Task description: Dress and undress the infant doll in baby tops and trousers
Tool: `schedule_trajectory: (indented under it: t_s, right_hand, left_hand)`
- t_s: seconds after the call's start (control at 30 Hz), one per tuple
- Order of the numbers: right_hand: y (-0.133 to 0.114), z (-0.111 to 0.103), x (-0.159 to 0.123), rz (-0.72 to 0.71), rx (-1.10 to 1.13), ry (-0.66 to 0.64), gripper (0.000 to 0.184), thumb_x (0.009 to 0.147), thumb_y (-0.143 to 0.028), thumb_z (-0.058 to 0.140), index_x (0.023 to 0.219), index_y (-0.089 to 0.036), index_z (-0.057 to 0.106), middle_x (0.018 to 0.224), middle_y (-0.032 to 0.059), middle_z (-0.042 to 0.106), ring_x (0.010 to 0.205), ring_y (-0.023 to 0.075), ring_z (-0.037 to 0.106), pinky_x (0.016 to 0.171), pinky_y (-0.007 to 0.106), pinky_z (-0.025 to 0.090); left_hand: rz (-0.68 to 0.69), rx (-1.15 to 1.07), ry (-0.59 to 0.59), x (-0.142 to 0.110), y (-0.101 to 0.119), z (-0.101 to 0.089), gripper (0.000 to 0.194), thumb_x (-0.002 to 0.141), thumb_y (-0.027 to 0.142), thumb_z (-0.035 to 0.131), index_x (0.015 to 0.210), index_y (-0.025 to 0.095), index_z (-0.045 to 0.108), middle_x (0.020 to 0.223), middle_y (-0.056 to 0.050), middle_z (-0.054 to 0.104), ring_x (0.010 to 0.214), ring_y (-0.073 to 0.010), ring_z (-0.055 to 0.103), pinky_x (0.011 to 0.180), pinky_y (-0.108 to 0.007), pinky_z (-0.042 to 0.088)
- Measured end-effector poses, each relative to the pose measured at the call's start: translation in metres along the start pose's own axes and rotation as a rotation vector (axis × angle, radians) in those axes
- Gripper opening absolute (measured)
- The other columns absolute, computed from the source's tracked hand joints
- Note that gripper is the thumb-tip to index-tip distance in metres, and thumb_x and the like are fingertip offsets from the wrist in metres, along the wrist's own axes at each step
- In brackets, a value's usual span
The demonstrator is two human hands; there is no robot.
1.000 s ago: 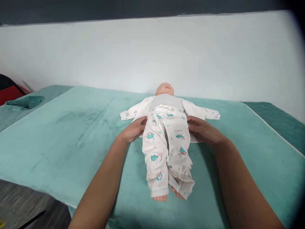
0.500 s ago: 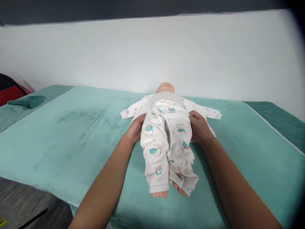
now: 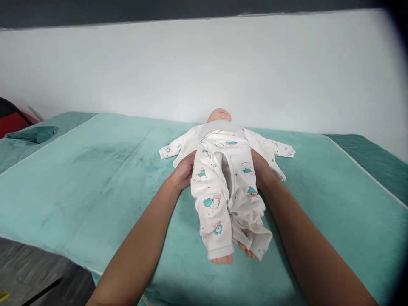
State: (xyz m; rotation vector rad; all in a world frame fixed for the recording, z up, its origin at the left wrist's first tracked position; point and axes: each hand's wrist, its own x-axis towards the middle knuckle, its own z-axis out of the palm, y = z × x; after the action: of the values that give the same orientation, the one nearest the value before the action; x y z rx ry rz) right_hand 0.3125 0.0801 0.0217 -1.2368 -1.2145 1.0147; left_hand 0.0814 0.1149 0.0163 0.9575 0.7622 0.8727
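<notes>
Our left hand (image 3: 185, 171) and right hand (image 3: 262, 169): at the white printed cotton trousers' (image 3: 215, 191) sides, fingers apparently hidden, grip untellable.

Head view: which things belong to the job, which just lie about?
Likely job:
- pink-headed doll
- white printed trousers
- white long-sleeved top
- green plush cover

Probably lying about:
- crumpled teal cloth
- red-and-black item
- thin black rod

A pale wall (image 3: 204, 72) is topped by a dark band (image 3: 191, 9). Beside it, a green sheet (image 3: 95, 182) is edged in white, and a darker cover (image 3: 366, 153) is seen at the right. At the far left, a crumpled green cloth (image 3: 33, 134) is seen near a red-and-black object (image 3: 11, 121) (partly cut off). Below, a grey floor (image 3: 25, 267) is crossed by a black rod (image 3: 41, 292).
</notes>
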Motion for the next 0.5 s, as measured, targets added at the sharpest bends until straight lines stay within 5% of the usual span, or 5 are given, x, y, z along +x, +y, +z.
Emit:
schedule_trajectory:
  t_s: [0.33, 0.5]
  right_hand:
    - [0.011, -0.015, -0.007, 0.060, 0.181, -0.307, 0.050, 0.070, -0.038, 0.080, 0.117, -0.025, 0.068, 0.108, 0.0053, 0.074, 0.105, 0.0298, 0.066, 0.087, 0.044, 0.054]
    - [0.009, -0.013, -0.007, 0.154, 0.152, -0.231, 0.040, 0.071, -0.034, 0.078, 0.108, -0.022, 0.071, 0.095, 0.0053, 0.075, 0.094, 0.0291, 0.068, 0.081, 0.043, 0.055]
  left_hand:
    - [0.130, 0.131, 0.088, -0.018, 0.011, 0.009, 0.038, 0.058, 0.028, 0.086, 0.086, 0.015, 0.065, 0.083, -0.006, 0.070, 0.093, -0.0247, 0.060, 0.082, -0.036, 0.050]
    - [0.052, 0.050, 0.086, -0.012, 0.004, 0.005, 0.031, 0.067, 0.037, 0.080, 0.082, 0.017, 0.062, 0.062, 0.000, 0.060, 0.068, -0.0162, 0.056, 0.067, -0.031, 0.048]
